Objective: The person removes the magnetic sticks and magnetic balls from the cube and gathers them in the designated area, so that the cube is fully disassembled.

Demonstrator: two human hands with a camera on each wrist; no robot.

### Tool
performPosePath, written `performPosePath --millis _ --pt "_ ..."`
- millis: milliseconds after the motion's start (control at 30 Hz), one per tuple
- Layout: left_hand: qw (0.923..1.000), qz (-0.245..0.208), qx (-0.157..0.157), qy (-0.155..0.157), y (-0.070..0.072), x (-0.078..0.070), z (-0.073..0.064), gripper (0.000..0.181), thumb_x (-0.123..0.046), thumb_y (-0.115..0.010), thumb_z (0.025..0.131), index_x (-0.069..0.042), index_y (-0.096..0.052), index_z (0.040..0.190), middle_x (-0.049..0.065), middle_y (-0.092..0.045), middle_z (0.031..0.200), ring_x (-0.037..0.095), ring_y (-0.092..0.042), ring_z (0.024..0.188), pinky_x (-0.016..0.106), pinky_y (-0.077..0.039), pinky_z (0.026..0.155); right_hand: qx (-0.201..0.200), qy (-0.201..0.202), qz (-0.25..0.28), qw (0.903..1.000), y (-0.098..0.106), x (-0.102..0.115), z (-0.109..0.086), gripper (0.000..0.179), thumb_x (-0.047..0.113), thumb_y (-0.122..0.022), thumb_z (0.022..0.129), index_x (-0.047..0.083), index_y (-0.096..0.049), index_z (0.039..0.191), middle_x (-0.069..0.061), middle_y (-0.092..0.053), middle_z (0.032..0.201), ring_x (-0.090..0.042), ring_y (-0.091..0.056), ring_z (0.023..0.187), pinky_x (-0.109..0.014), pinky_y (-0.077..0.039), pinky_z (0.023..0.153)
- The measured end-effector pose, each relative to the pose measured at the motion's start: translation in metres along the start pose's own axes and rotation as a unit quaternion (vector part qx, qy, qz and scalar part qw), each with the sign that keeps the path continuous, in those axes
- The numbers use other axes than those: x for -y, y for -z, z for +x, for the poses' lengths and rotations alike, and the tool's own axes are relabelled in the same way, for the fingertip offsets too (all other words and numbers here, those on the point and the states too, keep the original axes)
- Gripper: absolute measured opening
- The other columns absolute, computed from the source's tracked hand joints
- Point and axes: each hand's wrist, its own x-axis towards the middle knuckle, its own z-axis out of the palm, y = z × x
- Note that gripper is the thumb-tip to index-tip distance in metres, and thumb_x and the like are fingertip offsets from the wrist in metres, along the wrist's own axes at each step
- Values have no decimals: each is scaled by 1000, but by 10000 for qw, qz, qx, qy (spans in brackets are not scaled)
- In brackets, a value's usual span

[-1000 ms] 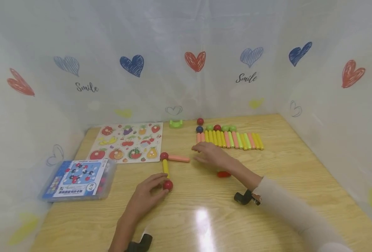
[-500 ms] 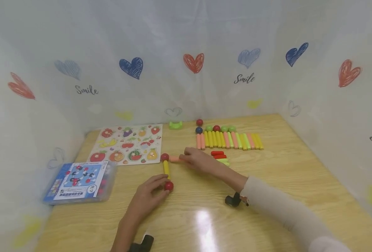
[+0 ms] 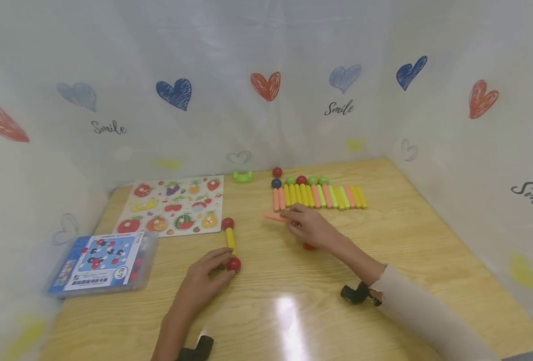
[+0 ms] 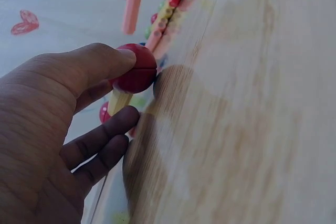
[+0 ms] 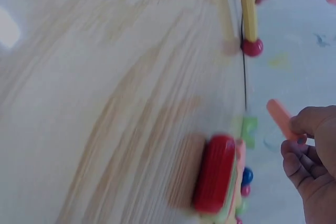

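My left hand (image 3: 207, 281) pinches a red ball (image 4: 137, 68) between thumb and fingers. From that ball a yellow rod (image 3: 230, 240) runs away to a second red ball (image 3: 227, 223) at its far end. In the left wrist view the thumb lies on the near ball, while two other fingers are stretched loosely below. An orange rod (image 5: 280, 116) is held by one end in my right hand (image 3: 311, 228), between thumb and fingertips. It is raised above the table, apart from the yellow rod and balls. Under the right hand a red rod (image 5: 215, 174) partly shows.
At the back right lies a row of yellow, orange and green rods (image 3: 322, 196), with several balls (image 3: 301, 179) behind. A green curved piece (image 3: 242, 176) stands near the wall. On the left are a fruit-picture board (image 3: 171, 205) and a plastic case (image 3: 101, 263) with a molecule-picture cover.
My right hand came down to the orange rod beside the far red ball, gripped it and carried it off to the right. My left hand keeps its place at the near ball.
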Motion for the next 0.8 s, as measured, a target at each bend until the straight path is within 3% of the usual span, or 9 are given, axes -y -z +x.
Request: performPosePath --millis 267,467,600,800 --pt "9998 53 -77 -202 1 2 -1 37 -19 -82 85 -19 -73 121 -13 -61 133 10 -62 113 39 -50 99 -572 -833 -143 9948 34 -43 -38 24 0 -72 90 0 -72 114 -7 -59 91 -16 -52 72 -28 -49 60" --pt "9999 80 -59 43 4 2 -3 40 -20 -82 85 -19 -72 124 -12 -60 135 15 -60 119 43 -48 102 -934 -1386 -534 9845 58 -79 -60 22 0 -70 91 -5 -72 112 -8 -56 85 -19 -50 70 -31 -48 58" --pt "9999 52 -61 131 5 2 -3 40 -21 -82 85 -19 -72 124 -12 -60 135 18 -58 124 45 -46 104 -1122 -1961 -589 9724 72 -101 -74 23 2 -65 95 -7 -69 116 -12 -58 88 -23 -52 73 -36 -49 62" --pt "9999 -12 20 162 0 2 -2 40 -23 -81 86 -21 -71 124 -14 -59 136 17 -56 126 44 -45 106 -1215 -3028 -543 9437 90 -127 -97 31 9 -55 101 -11 -62 125 -20 -57 95 -33 -53 82 -44 -49 69"
